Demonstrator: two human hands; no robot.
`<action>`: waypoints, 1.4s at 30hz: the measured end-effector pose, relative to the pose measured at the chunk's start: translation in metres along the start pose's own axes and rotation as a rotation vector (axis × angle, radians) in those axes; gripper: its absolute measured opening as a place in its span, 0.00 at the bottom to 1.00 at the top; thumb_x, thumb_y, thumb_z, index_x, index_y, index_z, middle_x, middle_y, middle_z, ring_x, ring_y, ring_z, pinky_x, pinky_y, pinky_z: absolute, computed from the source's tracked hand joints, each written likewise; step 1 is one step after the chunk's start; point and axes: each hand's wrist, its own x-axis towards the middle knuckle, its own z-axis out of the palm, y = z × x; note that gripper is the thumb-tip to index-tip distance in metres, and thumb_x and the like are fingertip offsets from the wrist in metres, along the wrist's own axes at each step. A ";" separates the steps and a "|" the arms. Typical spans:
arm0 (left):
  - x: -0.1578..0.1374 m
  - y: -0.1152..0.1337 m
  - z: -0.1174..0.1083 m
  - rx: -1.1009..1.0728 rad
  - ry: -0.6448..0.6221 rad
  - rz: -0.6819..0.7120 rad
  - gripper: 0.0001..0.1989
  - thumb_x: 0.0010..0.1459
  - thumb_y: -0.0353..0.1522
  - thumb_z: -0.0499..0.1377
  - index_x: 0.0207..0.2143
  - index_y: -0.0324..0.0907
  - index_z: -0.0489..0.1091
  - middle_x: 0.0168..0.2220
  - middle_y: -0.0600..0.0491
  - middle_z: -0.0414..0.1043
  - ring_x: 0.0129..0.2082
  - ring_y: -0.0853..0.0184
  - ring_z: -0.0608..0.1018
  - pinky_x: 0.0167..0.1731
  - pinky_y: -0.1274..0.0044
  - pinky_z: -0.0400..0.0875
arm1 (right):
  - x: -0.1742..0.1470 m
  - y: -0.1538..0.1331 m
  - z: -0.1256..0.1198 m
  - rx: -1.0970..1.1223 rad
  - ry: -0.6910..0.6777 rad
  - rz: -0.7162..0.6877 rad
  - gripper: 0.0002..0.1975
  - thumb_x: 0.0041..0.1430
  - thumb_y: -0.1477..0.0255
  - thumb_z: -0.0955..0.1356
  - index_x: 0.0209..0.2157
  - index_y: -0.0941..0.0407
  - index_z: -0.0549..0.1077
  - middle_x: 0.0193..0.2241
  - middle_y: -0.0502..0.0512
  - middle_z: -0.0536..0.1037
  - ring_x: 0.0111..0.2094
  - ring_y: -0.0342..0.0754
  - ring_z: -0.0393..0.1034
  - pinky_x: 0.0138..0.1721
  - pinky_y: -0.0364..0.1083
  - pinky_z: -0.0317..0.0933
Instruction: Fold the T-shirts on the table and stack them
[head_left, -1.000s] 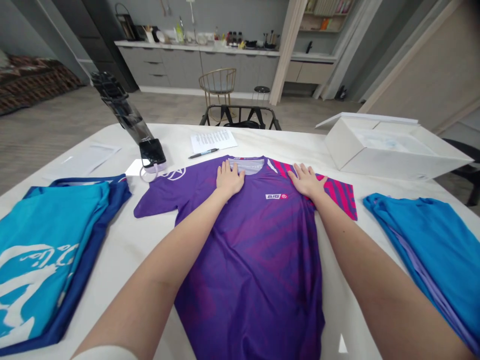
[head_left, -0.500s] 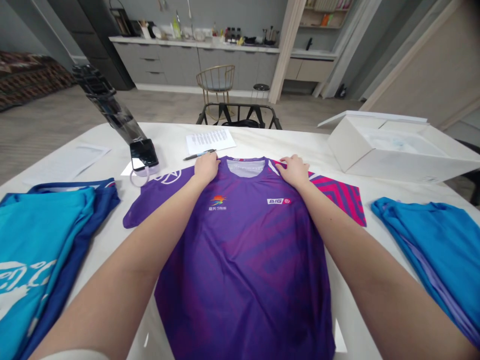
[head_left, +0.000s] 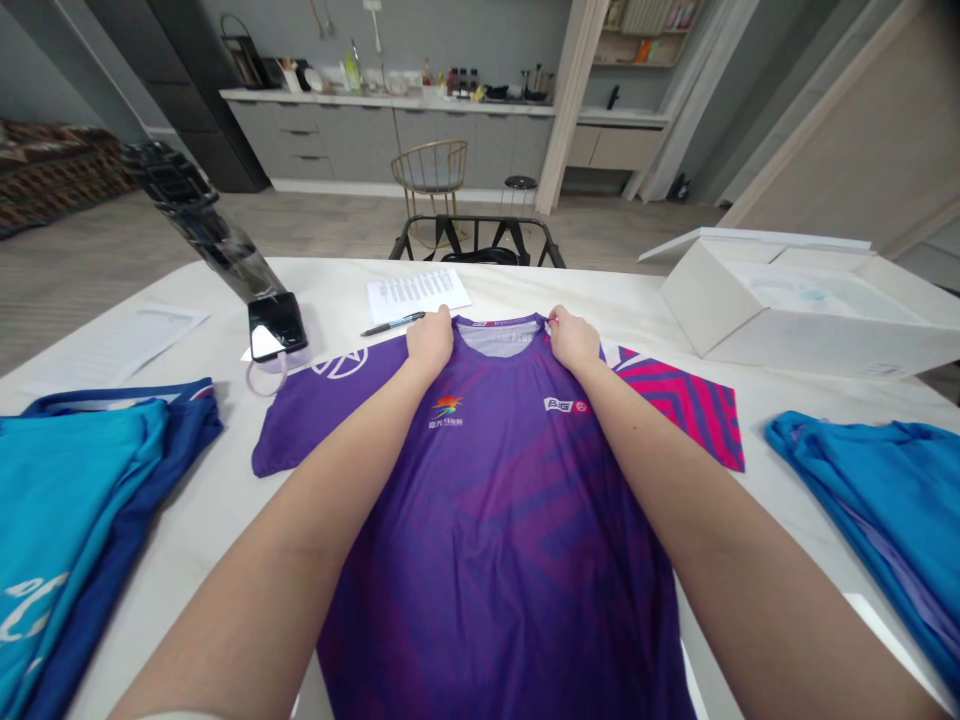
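Observation:
A purple T-shirt (head_left: 495, 480) with a pink-striped sleeve lies spread, front side up, on the white table (head_left: 600, 290), its collar pointing away from me. My left hand (head_left: 432, 340) is closed on the shirt at the left side of the neckline. At the right side of the neckline, my right hand (head_left: 574, 338) pinches the fabric between thumb and fingers. Small logos show on the chest, and soft creases run down the front. Just beyond my left hand lies a pen (head_left: 393, 323), beside a printed sheet (head_left: 418, 291).
Folded blue clothes (head_left: 82, 500) lie at the left, and another blue folded garment (head_left: 885, 500) at the right. A phone (head_left: 276, 326) rests at the foot of a dark stand (head_left: 217, 235). An open white box (head_left: 802, 335) occupies the back right.
My hands have moved closer together along the neckline, and the right fingers, spread before, now pinch the fabric. The shirt's upper part is drawn up slightly, with new creases. The view has shifted a little.

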 end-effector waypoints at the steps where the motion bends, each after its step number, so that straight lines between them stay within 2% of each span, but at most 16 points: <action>1: 0.000 0.002 0.000 -0.007 0.006 -0.015 0.19 0.72 0.33 0.42 0.56 0.41 0.67 0.46 0.38 0.77 0.48 0.52 0.80 0.47 0.64 0.72 | 0.001 0.000 0.000 -0.003 0.007 -0.002 0.17 0.73 0.66 0.57 0.53 0.53 0.72 0.43 0.66 0.79 0.46 0.61 0.73 0.49 0.56 0.62; 3: -0.003 0.004 0.000 -0.025 0.033 -0.007 0.19 0.71 0.34 0.43 0.58 0.42 0.65 0.49 0.38 0.76 0.50 0.52 0.79 0.49 0.64 0.71 | -0.002 -0.002 -0.002 -0.008 0.041 -0.016 0.18 0.73 0.65 0.56 0.55 0.54 0.70 0.47 0.68 0.77 0.49 0.62 0.71 0.52 0.58 0.60; 5: -0.012 0.005 -0.001 -0.037 0.059 0.067 0.20 0.71 0.36 0.45 0.60 0.42 0.64 0.53 0.39 0.74 0.55 0.52 0.76 0.53 0.63 0.69 | -0.014 -0.006 -0.004 -0.012 0.077 -0.053 0.21 0.73 0.63 0.57 0.60 0.55 0.67 0.52 0.70 0.75 0.54 0.65 0.66 0.56 0.61 0.57; 7: -0.028 0.004 -0.003 -0.050 0.056 0.153 0.21 0.71 0.38 0.46 0.62 0.42 0.63 0.58 0.39 0.71 0.60 0.51 0.71 0.58 0.60 0.65 | -0.034 -0.012 -0.007 0.003 0.088 -0.107 0.23 0.72 0.61 0.58 0.63 0.55 0.64 0.57 0.71 0.72 0.59 0.67 0.62 0.59 0.64 0.53; 10: -0.064 0.004 -0.007 -0.088 0.008 0.228 0.26 0.71 0.43 0.46 0.67 0.44 0.59 0.66 0.40 0.64 0.66 0.51 0.66 0.63 0.56 0.59 | -0.074 -0.023 -0.012 0.057 0.023 -0.206 0.25 0.72 0.60 0.59 0.64 0.54 0.65 0.62 0.68 0.69 0.63 0.65 0.59 0.63 0.66 0.50; 13: -0.111 0.007 -0.009 -0.108 -0.072 0.299 0.30 0.71 0.47 0.44 0.70 0.45 0.56 0.72 0.43 0.54 0.71 0.52 0.58 0.68 0.53 0.51 | -0.122 -0.035 -0.017 0.073 -0.084 -0.282 0.25 0.73 0.58 0.58 0.64 0.51 0.67 0.67 0.63 0.64 0.68 0.63 0.53 0.66 0.69 0.44; 17: -0.181 0.013 -0.018 -0.113 -0.156 0.364 0.33 0.71 0.50 0.41 0.71 0.46 0.56 0.73 0.45 0.51 0.73 0.54 0.54 0.70 0.52 0.45 | -0.193 -0.048 -0.028 0.052 -0.189 -0.282 0.26 0.73 0.57 0.57 0.67 0.48 0.64 0.71 0.59 0.56 0.71 0.63 0.47 0.66 0.75 0.36; 25: -0.321 0.010 -0.046 -0.148 -0.198 0.430 0.31 0.72 0.47 0.40 0.71 0.44 0.55 0.73 0.45 0.50 0.73 0.54 0.52 0.70 0.52 0.45 | -0.329 -0.041 -0.058 0.033 -0.203 -0.227 0.28 0.73 0.56 0.56 0.70 0.47 0.59 0.73 0.58 0.52 0.73 0.62 0.42 0.67 0.74 0.35; 30: -0.382 0.003 -0.055 -0.161 -0.186 0.491 0.33 0.72 0.49 0.40 0.71 0.45 0.55 0.73 0.46 0.51 0.73 0.55 0.53 0.71 0.53 0.44 | -0.393 -0.025 -0.075 -0.008 -0.264 -0.355 0.30 0.73 0.54 0.55 0.71 0.47 0.56 0.73 0.56 0.52 0.73 0.62 0.41 0.67 0.74 0.37; 33: -0.399 -0.007 -0.058 -0.170 -0.175 0.495 0.32 0.71 0.49 0.43 0.71 0.46 0.56 0.73 0.47 0.51 0.73 0.55 0.52 0.71 0.56 0.43 | -0.417 -0.015 -0.085 -0.031 -0.275 -0.388 0.29 0.73 0.54 0.57 0.71 0.47 0.59 0.72 0.56 0.54 0.72 0.64 0.44 0.66 0.75 0.41; 35: -0.407 -0.014 -0.062 -0.204 -0.192 0.492 0.31 0.71 0.48 0.45 0.70 0.46 0.57 0.73 0.47 0.52 0.73 0.56 0.53 0.71 0.57 0.45 | -0.429 -0.009 -0.094 -0.035 -0.232 -0.394 0.27 0.73 0.57 0.59 0.68 0.50 0.64 0.70 0.59 0.60 0.70 0.64 0.50 0.66 0.71 0.46; 38: -0.427 -0.023 -0.075 -0.289 -0.198 0.558 0.29 0.71 0.48 0.48 0.67 0.45 0.63 0.70 0.47 0.60 0.70 0.58 0.60 0.70 0.60 0.49 | -0.448 -0.007 -0.107 -0.021 -0.153 -0.465 0.19 0.73 0.63 0.61 0.56 0.55 0.75 0.59 0.63 0.73 0.60 0.59 0.64 0.60 0.60 0.57; 40: -0.447 -0.026 -0.085 -0.314 -0.163 0.647 0.28 0.68 0.51 0.52 0.62 0.46 0.68 0.65 0.48 0.66 0.65 0.58 0.67 0.67 0.63 0.55 | -0.465 -0.010 -0.115 -0.004 -0.108 -0.531 0.15 0.72 0.65 0.63 0.49 0.55 0.78 0.51 0.62 0.76 0.53 0.57 0.68 0.54 0.55 0.59; 42: -0.468 -0.026 -0.094 -0.289 -0.134 0.722 0.27 0.64 0.52 0.58 0.57 0.47 0.71 0.60 0.48 0.71 0.60 0.57 0.71 0.62 0.64 0.61 | -0.484 -0.015 -0.120 0.018 -0.080 -0.579 0.13 0.71 0.66 0.64 0.45 0.55 0.79 0.46 0.60 0.77 0.50 0.55 0.68 0.51 0.53 0.58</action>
